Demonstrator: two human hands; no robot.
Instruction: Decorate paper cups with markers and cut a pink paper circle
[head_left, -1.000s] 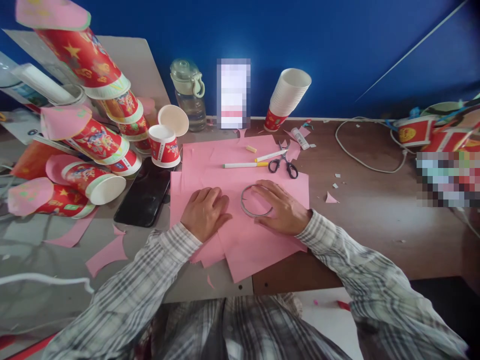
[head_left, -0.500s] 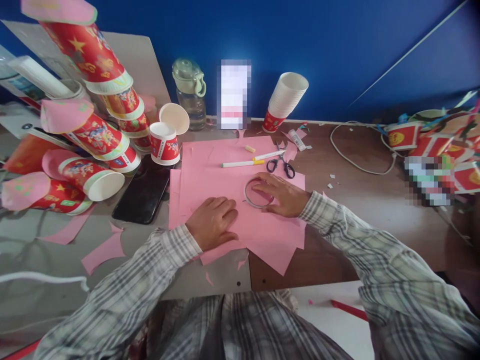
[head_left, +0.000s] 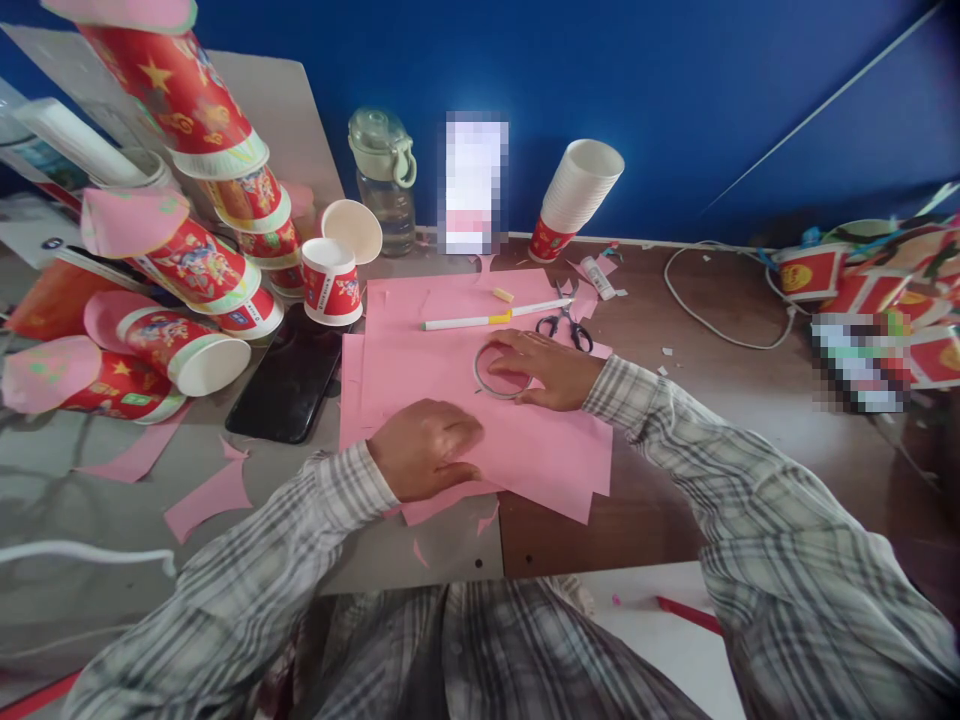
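Observation:
Several pink sheets (head_left: 555, 440) lie stacked on the desk in front of me. My left hand (head_left: 426, 450) rests on the lower left of the sheets, its fingers bent and slightly blurred, thumb apart, holding nothing visible. My right hand (head_left: 551, 368) is on a thin round ring (head_left: 480, 378), fingers over its upper edge and thumb near its lower right. Through the ring shows pink paper. Above the hands lie a white marker with a green tip (head_left: 454, 323), a second white marker (head_left: 544, 307), a yellow cap (head_left: 503, 295) and black-handled scissors (head_left: 577, 337).
Red paper cups with pink tops (head_left: 210, 260) stand and lie at left, beside a black phone (head_left: 285, 385). A bottle (head_left: 384, 200), a lit screen (head_left: 474, 180) and stacked cups (head_left: 577, 190) line the blue wall. A cable (head_left: 694, 325) and more red cups (head_left: 862, 290) are at right.
My right hand and the ring have slid a little left and up over the pink paper. The green-tipped marker has shifted left. My left hand stays nearly in place.

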